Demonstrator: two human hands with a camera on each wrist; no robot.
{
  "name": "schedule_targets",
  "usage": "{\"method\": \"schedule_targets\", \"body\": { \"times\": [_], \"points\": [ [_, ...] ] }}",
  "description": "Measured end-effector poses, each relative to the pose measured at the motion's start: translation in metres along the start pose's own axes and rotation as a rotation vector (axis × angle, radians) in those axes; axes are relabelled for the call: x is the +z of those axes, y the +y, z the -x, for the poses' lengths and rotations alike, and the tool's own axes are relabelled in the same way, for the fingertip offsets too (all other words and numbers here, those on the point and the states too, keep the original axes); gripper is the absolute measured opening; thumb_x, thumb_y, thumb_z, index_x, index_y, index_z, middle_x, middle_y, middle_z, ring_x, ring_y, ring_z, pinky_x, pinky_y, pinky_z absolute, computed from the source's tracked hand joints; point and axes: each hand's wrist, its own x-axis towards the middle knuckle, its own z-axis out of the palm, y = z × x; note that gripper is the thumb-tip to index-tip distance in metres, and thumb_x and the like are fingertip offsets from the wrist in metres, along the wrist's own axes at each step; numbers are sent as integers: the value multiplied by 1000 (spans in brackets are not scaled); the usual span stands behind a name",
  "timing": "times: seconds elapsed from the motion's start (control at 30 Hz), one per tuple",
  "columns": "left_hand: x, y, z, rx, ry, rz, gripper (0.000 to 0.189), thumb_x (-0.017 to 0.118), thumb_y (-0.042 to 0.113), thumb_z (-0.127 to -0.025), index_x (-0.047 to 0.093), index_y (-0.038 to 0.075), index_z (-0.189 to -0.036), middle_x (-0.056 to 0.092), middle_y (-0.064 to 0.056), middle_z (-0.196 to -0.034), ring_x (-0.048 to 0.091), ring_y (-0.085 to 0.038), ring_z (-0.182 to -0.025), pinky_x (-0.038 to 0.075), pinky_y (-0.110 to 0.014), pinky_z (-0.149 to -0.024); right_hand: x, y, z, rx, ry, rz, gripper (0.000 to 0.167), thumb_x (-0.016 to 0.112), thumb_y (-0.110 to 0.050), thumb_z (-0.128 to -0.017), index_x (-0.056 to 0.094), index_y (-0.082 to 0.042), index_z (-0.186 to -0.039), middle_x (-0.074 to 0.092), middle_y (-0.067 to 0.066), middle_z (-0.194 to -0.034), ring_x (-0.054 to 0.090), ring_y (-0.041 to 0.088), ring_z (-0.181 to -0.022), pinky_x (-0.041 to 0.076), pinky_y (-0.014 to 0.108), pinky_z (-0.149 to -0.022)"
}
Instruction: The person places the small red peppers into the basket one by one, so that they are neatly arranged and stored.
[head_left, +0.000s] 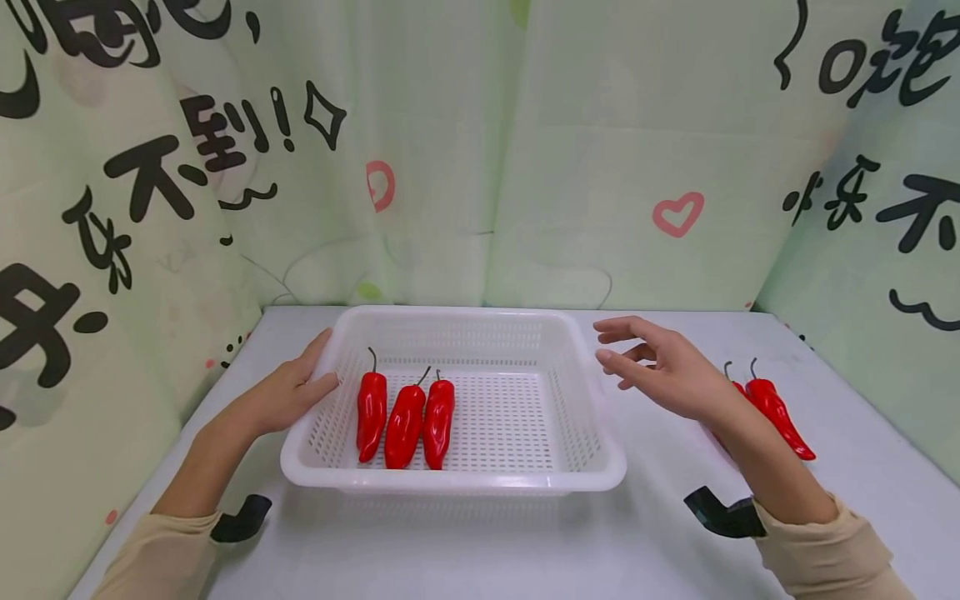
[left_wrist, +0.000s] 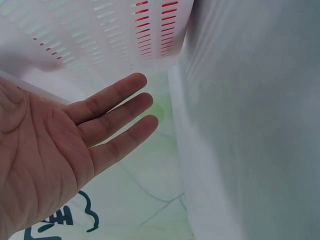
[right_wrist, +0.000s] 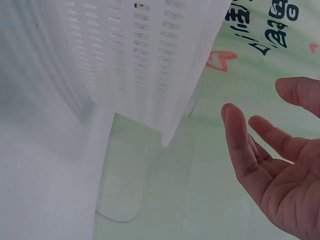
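Note:
A white perforated plastic basket (head_left: 487, 481) stands on the table in the head view. Three glossy red chili peppers (head_left: 405, 425) with dark stems lie in its left half. My left hand (head_left: 296, 392) holds the basket's left rim, with the thumb over the edge. In the left wrist view, three straight fingers (left_wrist: 120, 127) extend below the basket's side wall. To the right of the basket, my right hand (head_left: 660, 367) hovers apart from the rim. Its fingers are loosely bent, with nothing between them in the right wrist view.
More red peppers (head_left: 780, 412) lie right of the basket, partly behind my right forearm. A pale pink edge (head_left: 718, 444) shows beside that forearm, mostly hidden. Light green curtains (head_left: 585, 167) with black lettering enclose the white table (head_left: 480, 558) at the back and sides.

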Motion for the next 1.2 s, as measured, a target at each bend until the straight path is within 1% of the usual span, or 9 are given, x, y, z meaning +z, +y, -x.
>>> {"method": "schedule_targets", "body": {
  "times": [0.17,0.23,0.47,0.57,0.7,0.77,1.0,1.2],
  "points": [
    [1,0,0,-3,-2,8,82,55,24,-103,1,8,-164,59,-29,-127,74,-25,-85,64,-41,-65,-2,4,2,30,11,10,56,65,-34,-101,49,-5,-146,57,19,-141,70,28,-103,63,39,-81],
    [1,1,0,0,-5,11,83,55,24,-103,1,7,-164,59,-30,-127,74,-25,-85,64,-41,-65,-2,6,3,34,15,12,57,65,-35,-101,49,-4,-146,57,19,-142,70,29,-104,63,40,-81],
    [1,1,0,6,-3,14,82,55,24,-103,2,9,-164,61,-28,-125,75,-26,-85,64,-40,-65,-5,14,4,42,19,12,55,64,-33,-102,49,-4,-147,58,20,-140,70,30,-104,62,31,-77],
    [1,1,0,8,-2,14,82,56,24,-103,2,9,-164,60,-28,-126,75,-26,-86,64,-41,-65,-7,17,5,53,19,10,55,63,-32,-102,48,-4,-147,57,21,-139,70,30,-104,62,32,-77],
    [2,2,1,8,-3,16,82,55,24,-103,2,9,-163,60,-28,-126,74,-26,-87,64,-42,-66,-10,21,8,68,25,15,56,63,-33,-102,47,-5,-148,57,21,-140,69,31,-105,63,39,-79],
    [2,2,1,7,-4,16,82,55,24,-103,2,8,-163,60,-27,-126,74,-26,-86,64,-42,-66,-10,23,9,73,30,19,57,63,-34,-102,47,-6,-148,56,21,-141,69,31,-105,63,40,-79],
    [0,2,0,2,-10,17,81,53,23,-103,2,6,-163,61,-28,-123,74,-25,-85,64,-42,-66,-13,31,13,79,51,29,57,62,-34,-102,46,-5,-149,57,21,-140,69,31,-105,63,34,-78],
    [-2,0,-2,16,-15,7,78,51,22,-104,4,4,-163,61,-28,-121,73,-23,-83,64,-43,-67,-15,36,16,103,44,34,57,61,-34,-102,46,-5,-149,57,21,-139,68,30,-105,62,30,-76]
  ]
}}
